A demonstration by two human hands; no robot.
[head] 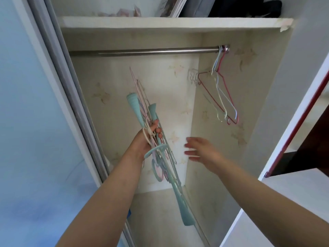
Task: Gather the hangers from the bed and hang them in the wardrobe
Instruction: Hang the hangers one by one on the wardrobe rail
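Now hanging stage: left hand [148,139] gripping bundled plastic hangers [156,139], right hand [201,148] open, empty; next, hooking one onto wardrobe rail [142,51].

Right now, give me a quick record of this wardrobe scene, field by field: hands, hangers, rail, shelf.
left hand: shut on a bundle of hangers, teal, pink and cream, held out in front of the open wardrobe
right hand: open, empty, blurred, beside the bundle
rail: mostly bare metal
hung hangers: a few thin ones, red and pale, at the rail's right end
shelf: above the rail, holds folded items
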